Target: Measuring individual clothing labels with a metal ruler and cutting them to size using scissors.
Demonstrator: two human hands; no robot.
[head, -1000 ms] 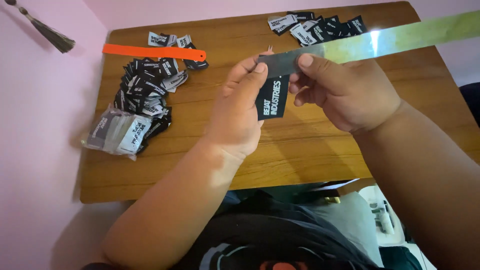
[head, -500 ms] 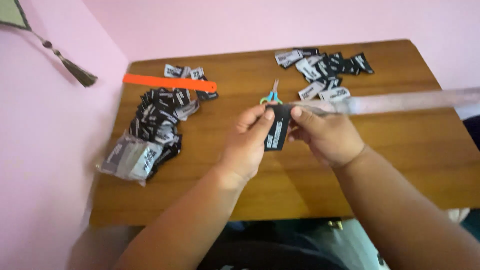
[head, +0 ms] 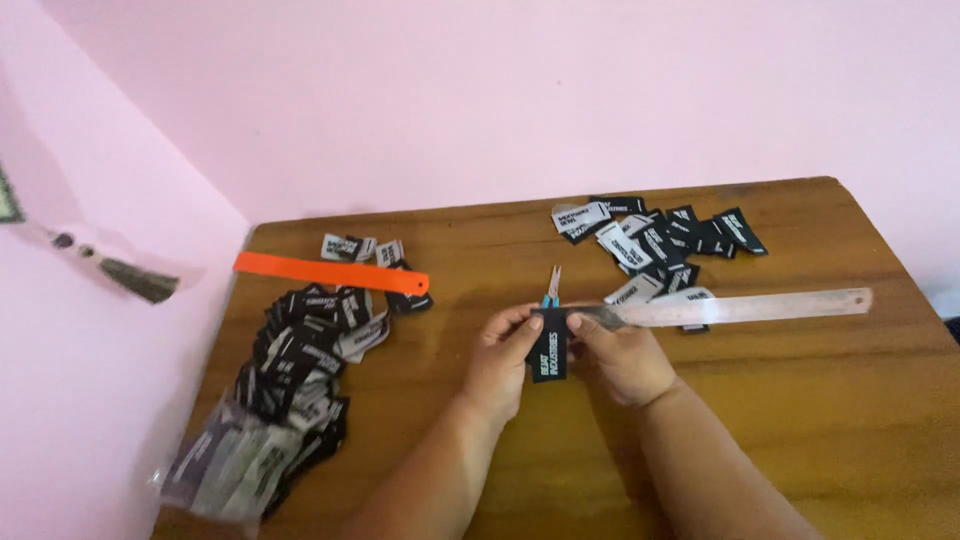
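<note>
I hold a black woven label folded over the near end of a long steel ruler mid-table, left hand and right hand both pinching it; I judge creasing comes next, needing firm pressure. The brown wooden table sits against pink walls, label piles left and far right.

A small black rectangular woven label with white lettering hangs upright, long side vertical, pinched at its top edge just above the wooden table. Across that top edge lies a long thin silver metal ruler, level and nearly horizontal, its near end meeting the label, its far end with 1 small hole reaching toward the table's right edge.
</note>
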